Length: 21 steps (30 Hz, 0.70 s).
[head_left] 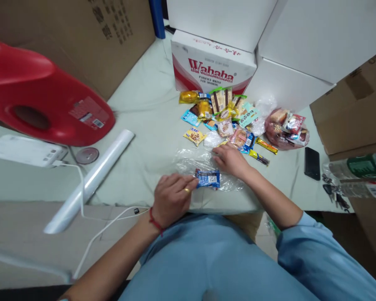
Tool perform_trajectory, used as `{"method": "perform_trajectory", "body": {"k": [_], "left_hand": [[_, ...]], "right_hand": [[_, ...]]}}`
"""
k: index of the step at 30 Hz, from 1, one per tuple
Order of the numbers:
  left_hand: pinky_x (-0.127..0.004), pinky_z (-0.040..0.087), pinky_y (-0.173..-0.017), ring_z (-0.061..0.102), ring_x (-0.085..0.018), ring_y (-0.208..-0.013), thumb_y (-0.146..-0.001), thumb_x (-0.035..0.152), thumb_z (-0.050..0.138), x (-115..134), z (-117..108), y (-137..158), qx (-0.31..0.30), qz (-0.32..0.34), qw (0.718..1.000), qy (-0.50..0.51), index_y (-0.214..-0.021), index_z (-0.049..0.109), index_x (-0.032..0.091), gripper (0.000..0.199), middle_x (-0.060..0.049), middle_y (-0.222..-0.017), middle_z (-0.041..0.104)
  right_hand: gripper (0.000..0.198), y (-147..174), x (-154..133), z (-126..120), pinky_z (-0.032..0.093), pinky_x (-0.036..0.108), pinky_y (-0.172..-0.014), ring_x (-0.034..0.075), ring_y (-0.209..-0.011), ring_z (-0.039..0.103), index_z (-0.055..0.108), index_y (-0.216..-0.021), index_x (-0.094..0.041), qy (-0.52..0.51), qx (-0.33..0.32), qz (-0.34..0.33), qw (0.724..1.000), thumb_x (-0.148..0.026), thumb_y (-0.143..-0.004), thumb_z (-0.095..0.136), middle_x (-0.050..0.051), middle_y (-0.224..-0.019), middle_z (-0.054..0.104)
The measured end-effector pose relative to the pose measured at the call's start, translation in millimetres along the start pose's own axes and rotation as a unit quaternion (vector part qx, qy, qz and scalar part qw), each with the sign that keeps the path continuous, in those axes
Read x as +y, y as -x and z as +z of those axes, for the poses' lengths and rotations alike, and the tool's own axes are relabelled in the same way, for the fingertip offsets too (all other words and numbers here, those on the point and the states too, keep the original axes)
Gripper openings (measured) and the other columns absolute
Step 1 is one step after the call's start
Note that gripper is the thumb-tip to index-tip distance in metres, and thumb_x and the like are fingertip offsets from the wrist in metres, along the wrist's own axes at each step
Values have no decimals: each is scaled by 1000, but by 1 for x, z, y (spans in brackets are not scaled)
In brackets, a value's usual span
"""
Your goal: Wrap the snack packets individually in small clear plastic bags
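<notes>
A blue snack packet (pixel 208 178) lies with a clear plastic bag (pixel 192 158) on the table, near its front edge. My left hand (pixel 174 194), wearing a ring and a red wrist cord, is palm down at the packet's left end. Its fingers are bent and close together over the edge of the bag, and its fingertips touch the packet. My right hand (pixel 232 160) rests above and right of the packet, on the bag's far side, with thumb and fingers apart. Just beyond it is a pile of wrapped snacks (pixel 222 115), including a yellow cookie packet (pixel 194 136).
A white Wahaba-style water carton marked Wahaha (pixel 213 67) stands behind the snacks. To the right are a bag of snacks (pixel 285 129), a phone (pixel 312 163) and keys (pixel 335 192). A plastic roll (pixel 90 179), power bank (pixel 25 150) and red jug (pixel 50 96) are left.
</notes>
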<state>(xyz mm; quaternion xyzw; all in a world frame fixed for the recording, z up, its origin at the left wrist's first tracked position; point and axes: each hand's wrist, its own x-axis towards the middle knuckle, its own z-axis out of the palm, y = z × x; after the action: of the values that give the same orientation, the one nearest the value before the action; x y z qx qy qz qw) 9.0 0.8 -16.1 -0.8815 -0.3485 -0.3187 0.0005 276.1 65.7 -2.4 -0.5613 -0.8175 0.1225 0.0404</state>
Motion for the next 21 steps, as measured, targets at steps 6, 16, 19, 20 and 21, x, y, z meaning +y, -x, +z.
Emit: {"method": "perform_trajectory", "body": {"k": [6, 16, 19, 20, 21], "left_hand": [[-43, 42, -80, 63, -25, -97, -97, 21, 60, -8, 45, -1, -122, -77, 990, 5, -128, 73, 25, 34, -6, -124, 79], [-42, 40, -80, 59, -25, -95, -102, 24, 56, -9, 50, 0, -123, -62, 990, 8, -129, 73, 27, 32, -3, -126, 78], [-42, 41, -80, 60, -25, -96, -102, 22, 54, -4, 51, 0, -119, -63, 991, 3, -130, 72, 27, 33, -5, -125, 78], [-42, 41, -80, 60, -25, -97, -102, 21, 54, -3, 52, 1, -115, -64, 991, 1, -129, 72, 26, 33, -5, -124, 78], [-42, 42, -80, 60, -25, -96, -102, 21, 54, -2, 53, 2, -111, -68, 991, 0, -126, 74, 25, 31, -5, -122, 79]], "right_hand": [[37, -38, -10, 13, 42, 32, -83, 28, -101, 61, 69, -125, -13, 26, -96, 76, 992, -33, -93, 71, 14, -104, 74], [13, -25, -18, -21, 39, 32, -90, 23, -101, 60, 75, -98, -16, -30, -65, -51, 996, -20, -93, 64, 11, -108, 70], [23, 0, -43, -31, 38, 30, -73, 22, -91, 61, 73, -104, -18, 41, -110, -24, 993, -26, -104, 52, 10, -100, 69], [25, 8, -51, -31, 37, 30, -70, 23, -90, 61, 73, -108, -19, 60, -122, -21, 990, -27, -106, 49, 10, -99, 69], [25, 16, -59, -29, 37, 29, -68, 23, -91, 61, 72, -113, -21, 70, -130, -25, 989, -28, -107, 48, 10, -100, 69]]}}
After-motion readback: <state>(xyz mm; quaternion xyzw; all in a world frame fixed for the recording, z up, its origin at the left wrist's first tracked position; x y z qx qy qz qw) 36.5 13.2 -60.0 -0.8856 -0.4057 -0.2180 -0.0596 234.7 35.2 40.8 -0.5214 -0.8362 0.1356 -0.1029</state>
